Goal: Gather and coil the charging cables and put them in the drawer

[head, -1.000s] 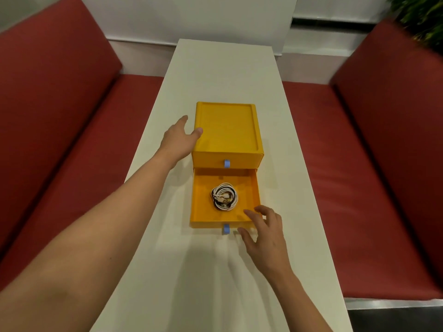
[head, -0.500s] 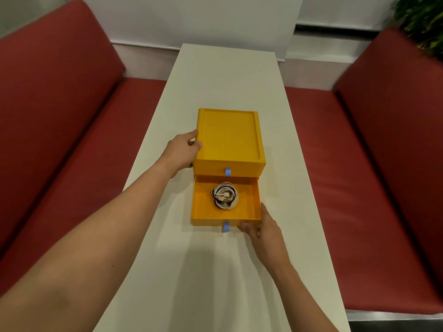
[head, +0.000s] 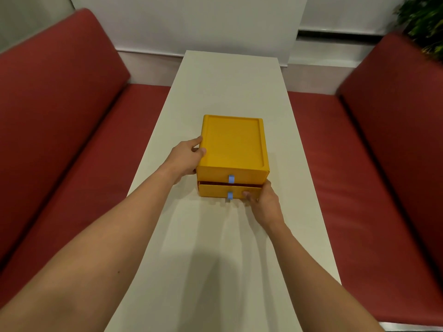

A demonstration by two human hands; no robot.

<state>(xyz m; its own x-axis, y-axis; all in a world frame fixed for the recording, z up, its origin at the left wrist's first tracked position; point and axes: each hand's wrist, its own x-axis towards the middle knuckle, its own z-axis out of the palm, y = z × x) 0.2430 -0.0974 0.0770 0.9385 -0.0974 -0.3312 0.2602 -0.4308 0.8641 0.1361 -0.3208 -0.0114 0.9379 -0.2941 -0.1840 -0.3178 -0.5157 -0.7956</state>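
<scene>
A yellow two-drawer box [head: 233, 142] stands in the middle of the white table [head: 230, 80]. Each drawer front carries a small blue pull tab. The lower drawer [head: 215, 190] sticks out only a narrow gap from the box. My left hand [head: 185, 156] grips the box's left side, thumb on the top edge. My right hand [head: 262, 203] presses on the right end of the lower drawer's front, thumb flat on it. The coiled cable is hidden inside the drawer.
Red cushioned benches [head: 72, 140] [head: 374, 152] run along both long sides of the narrow table. A white wall closes the far end, and green plant leaves [head: 424, 22] show at the top right.
The lower drawer, wide open with the white coiled cable showing, has been pushed almost fully in by my right hand. My left hand went from touching to gripping the box's left side.
</scene>
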